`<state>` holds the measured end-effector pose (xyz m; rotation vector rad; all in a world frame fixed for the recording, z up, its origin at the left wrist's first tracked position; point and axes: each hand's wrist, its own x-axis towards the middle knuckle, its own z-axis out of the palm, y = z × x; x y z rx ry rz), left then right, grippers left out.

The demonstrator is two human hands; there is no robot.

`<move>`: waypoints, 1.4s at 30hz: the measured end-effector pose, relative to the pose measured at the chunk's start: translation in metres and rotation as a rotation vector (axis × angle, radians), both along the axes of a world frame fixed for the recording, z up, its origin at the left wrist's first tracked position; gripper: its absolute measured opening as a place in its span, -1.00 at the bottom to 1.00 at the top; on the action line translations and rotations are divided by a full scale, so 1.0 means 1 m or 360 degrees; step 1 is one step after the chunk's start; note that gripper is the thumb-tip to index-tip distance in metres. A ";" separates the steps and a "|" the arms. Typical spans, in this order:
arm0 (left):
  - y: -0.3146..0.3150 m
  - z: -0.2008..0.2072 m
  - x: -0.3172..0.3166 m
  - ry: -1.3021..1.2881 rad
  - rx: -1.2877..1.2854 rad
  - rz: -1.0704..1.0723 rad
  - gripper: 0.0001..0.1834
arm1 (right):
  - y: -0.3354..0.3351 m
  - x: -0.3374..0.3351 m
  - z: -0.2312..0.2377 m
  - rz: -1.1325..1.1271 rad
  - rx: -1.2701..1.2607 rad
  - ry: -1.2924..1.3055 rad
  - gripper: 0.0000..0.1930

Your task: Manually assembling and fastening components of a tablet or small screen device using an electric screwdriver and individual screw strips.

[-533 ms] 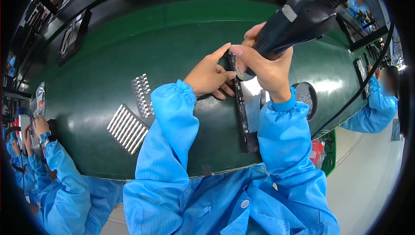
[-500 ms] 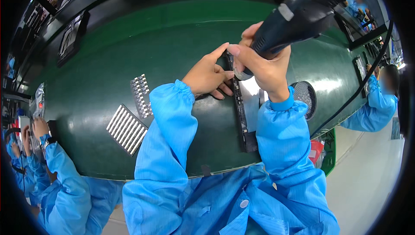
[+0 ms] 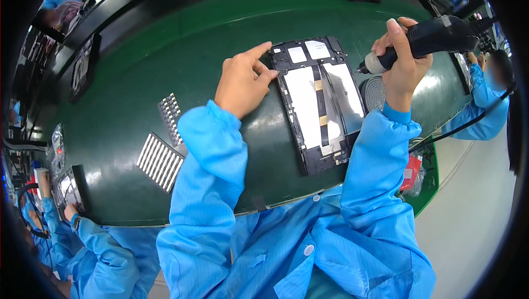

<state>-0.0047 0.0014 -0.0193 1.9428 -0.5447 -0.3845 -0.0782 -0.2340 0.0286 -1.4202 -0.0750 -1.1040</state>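
Note:
An opened black tablet (image 3: 322,101) lies on the green table, its inside facing up, with silvery-white panels and a dark ribbon strip down the middle. My left hand (image 3: 242,81) holds its upper left edge, index finger at the corner and thumb on the side. In my right hand (image 3: 405,65) is a black corded electric screwdriver (image 3: 441,37). Its bit points left, apart from the tablet, near the upper right edge. Just below the bit stands a round dish (image 3: 374,93) of small parts, partly hidden by my right arm.
Left of my arm lie a white-striped panel (image 3: 160,162) and a dark sheet with rows of small pieces (image 3: 169,117). A green bin (image 3: 432,186) with bags stands beyond the right table edge. The black cord (image 3: 474,120) hangs at right. Co-workers in blue sleeves (image 3: 113,249) sit on both sides.
The tablet has turned from a steep tilt to show its inside flat. My right hand has moved right and away with the screwdriver, now held sideways. My left hand has shifted slightly left.

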 end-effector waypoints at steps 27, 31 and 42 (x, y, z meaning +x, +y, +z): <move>-0.014 -0.039 0.154 -0.1186 0.1397 0.0452 -0.53 | 0.027 -0.015 -0.031 0.0665 0.0324 0.0517 -0.69; 0.006 0.006 0.137 -0.1048 0.1201 0.0061 -0.62 | 0.022 -0.017 -0.025 0.0710 0.0450 0.0668 -0.71; 0.050 -0.002 0.012 -0.0424 0.0785 -0.0108 -0.51 | 0.027 -0.002 -0.031 0.0682 0.0332 0.0493 -0.69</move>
